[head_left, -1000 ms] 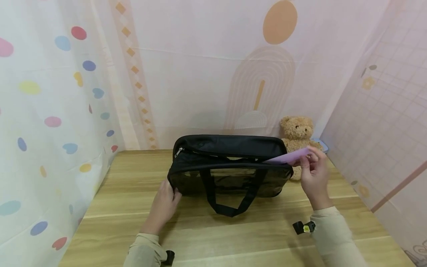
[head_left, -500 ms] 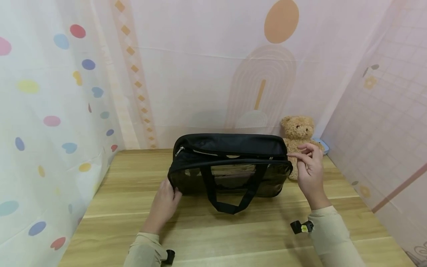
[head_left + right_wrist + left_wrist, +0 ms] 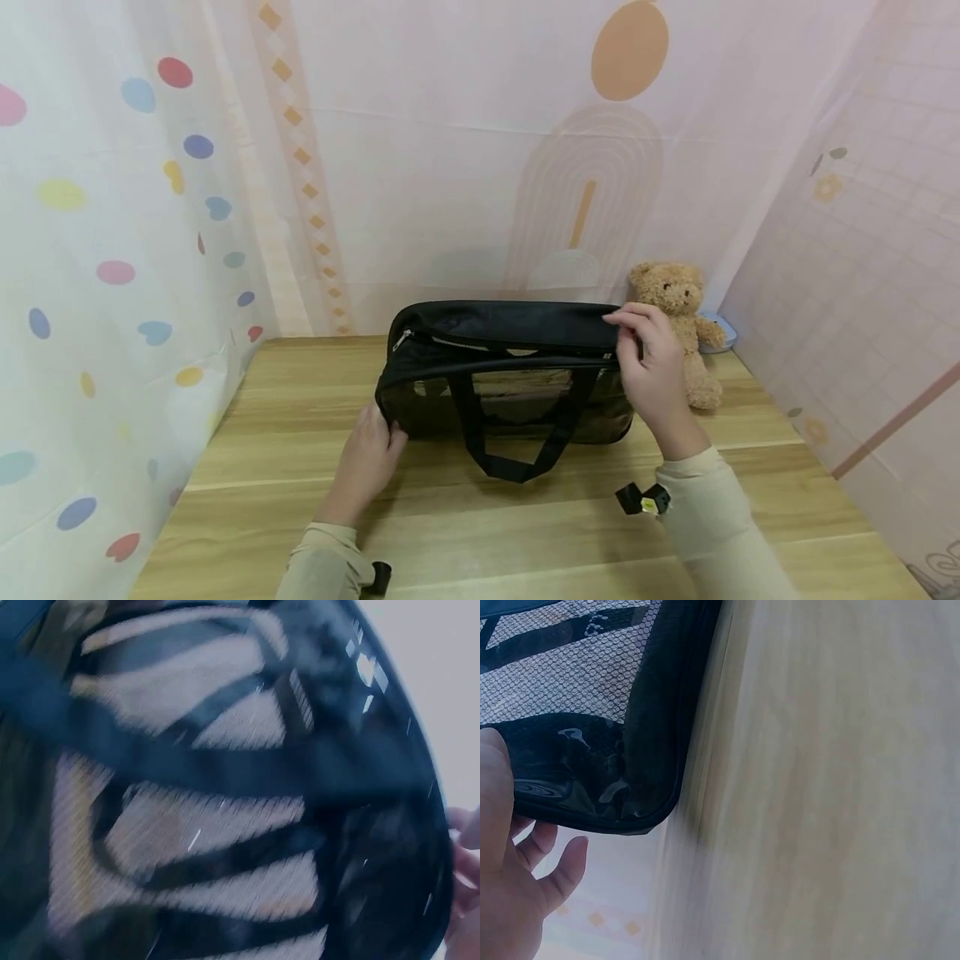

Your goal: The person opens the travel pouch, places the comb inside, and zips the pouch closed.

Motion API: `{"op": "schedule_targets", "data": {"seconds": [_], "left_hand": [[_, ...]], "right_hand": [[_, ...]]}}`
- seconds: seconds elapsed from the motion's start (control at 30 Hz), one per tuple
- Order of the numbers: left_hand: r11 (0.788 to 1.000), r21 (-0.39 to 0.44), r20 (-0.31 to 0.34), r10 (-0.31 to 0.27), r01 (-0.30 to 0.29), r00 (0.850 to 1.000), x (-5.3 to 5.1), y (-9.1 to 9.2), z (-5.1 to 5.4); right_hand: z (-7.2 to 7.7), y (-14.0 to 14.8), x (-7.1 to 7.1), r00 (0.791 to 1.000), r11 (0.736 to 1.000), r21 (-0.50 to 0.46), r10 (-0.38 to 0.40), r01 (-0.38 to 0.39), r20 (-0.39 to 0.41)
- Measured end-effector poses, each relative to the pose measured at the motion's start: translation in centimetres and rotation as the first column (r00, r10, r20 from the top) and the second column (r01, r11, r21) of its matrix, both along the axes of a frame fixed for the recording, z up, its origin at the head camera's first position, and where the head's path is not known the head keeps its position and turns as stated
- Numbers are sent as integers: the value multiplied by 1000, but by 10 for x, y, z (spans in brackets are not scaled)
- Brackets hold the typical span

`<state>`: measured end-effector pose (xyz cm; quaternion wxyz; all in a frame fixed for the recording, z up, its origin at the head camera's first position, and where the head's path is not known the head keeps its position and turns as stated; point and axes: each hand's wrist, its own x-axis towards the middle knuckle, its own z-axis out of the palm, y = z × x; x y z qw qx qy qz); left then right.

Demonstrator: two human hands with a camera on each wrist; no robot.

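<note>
A black bag with clear panels and a hanging strap handle stands on the table; its top zipper is partly open. At its lower left side, my left hand grips the bag. The left wrist view shows the left hand with its thumb on the clear panel of the bag and fingers behind the edge. My right hand is over the top right corner, its fingers loosely bent. In the right wrist view, fingers show beside the blurred bag.
Behind my right hand, a brown teddy bear sits against the back curtain, with a light blue object beside it. Patterned curtains surround the wooden table at the back and sides.
The lilac item that my right hand held at the bag's right opening is out of sight. My right hand has let it go and moved left over the bag's corner. The left hand has stayed.
</note>
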<state>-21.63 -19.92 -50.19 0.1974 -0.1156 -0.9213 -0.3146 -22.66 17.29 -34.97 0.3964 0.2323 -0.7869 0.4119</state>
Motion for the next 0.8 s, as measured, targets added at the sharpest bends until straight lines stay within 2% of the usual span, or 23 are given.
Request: {"op": "schedule_targets", "data": {"seconds": [0.1,0.2,0.3,0.47,0.57,0.67,0.8], "left_hand": [[1000,-2,5,3,-3,1000,-1,0,-1],[1000,-4,4,2,-2,1000,-1,-2,-1],[1000,-5,3,-1,1,1000,-2,-3,-1],[1000,2,19,-5,5,1000,-3,-4,-1],[1000,4,20,-6,5,1000,-4,-4,-1],[1000,2,4,-7,7,1000,-5,-4,-2],[1000,2,-18,-22,22,1000,-6,-3,-1]], "right_hand": [[13,-20,1,995,994,95,48,-56,84],[26,-45,-1,982,973,202,80,-115,173],[39,-73,-3,964,934,310,102,-178,247],[56,-119,-9,918,847,434,143,-307,370],[61,-146,-13,904,779,523,127,-346,409],[66,-170,-17,914,683,646,83,-342,397],[70,-194,-23,939,544,786,10,-294,344]]}}
